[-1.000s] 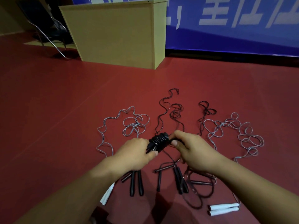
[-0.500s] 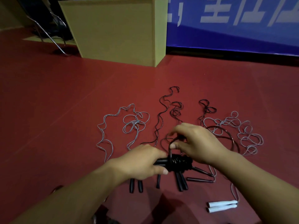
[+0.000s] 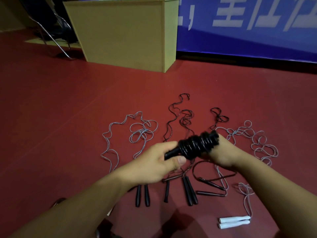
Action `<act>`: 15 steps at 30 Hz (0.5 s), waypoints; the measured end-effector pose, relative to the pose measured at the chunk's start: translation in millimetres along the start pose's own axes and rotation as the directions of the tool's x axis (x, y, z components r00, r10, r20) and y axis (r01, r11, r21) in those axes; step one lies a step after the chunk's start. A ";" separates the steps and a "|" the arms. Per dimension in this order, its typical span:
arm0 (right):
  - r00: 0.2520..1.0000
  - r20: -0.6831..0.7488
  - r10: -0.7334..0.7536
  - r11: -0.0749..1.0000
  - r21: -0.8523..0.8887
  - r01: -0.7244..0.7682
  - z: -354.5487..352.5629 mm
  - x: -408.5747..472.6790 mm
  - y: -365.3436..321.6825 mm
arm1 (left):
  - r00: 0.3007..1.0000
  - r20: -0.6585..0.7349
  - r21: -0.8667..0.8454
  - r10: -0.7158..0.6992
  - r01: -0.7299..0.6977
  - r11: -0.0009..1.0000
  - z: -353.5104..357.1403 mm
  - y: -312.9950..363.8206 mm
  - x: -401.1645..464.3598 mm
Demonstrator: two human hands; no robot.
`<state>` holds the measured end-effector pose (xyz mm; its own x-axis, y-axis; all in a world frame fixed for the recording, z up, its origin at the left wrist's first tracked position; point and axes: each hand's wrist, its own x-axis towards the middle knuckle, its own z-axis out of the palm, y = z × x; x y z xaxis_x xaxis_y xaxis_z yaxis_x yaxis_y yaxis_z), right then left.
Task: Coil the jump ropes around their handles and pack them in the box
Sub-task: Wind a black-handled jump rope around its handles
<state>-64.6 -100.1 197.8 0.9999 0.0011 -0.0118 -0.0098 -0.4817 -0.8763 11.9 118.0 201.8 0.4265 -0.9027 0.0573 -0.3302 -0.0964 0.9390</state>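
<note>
Now both hands, left hand (image 3: pixel 154 162) and right hand (image 3: pixel 224 153), grip the coiled black rope (image 3: pixel 197 145).

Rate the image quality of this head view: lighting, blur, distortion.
Head view: dim, uneven light, brighter on the red floor mid-frame, dark toward the corners; the coiled black rope between left hand and right hand is motion-smeared at its far end; wide-angle bending tilts the yellow box; soft shadows fall under the arms; white handles read crisp.

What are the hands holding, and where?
Both hold the black coiled jump rope: left hand grips the bare handle end, right hand the coiled far end.
</note>
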 end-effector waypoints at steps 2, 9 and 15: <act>0.998 -0.017 0.056 0.998 0.001 -0.056 8.2 3.6 0.5 | 0.995 -0.099 -0.077 -0.030 0.022 0.997 0.9 -0.5 2.7; 0.998 0.059 0.021 0.867 -0.498 0.012 31.3 5.5 -5.7 | 0.967 -0.164 -0.166 -0.197 0.170 0.971 -7.9 -12.5 3.5; 0.996 0.082 -0.046 0.823 -0.561 0.085 42.3 -0.7 -9.6 | 0.912 -0.282 -0.008 -0.297 0.307 0.952 -13.9 -15.8 3.3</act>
<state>-65.5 -58.4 185.9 0.9954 0.0954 -0.0109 0.0802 -0.8883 -0.4522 30.2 122.4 191.9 0.7248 -0.6765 -0.1305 -0.1765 -0.3654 0.9140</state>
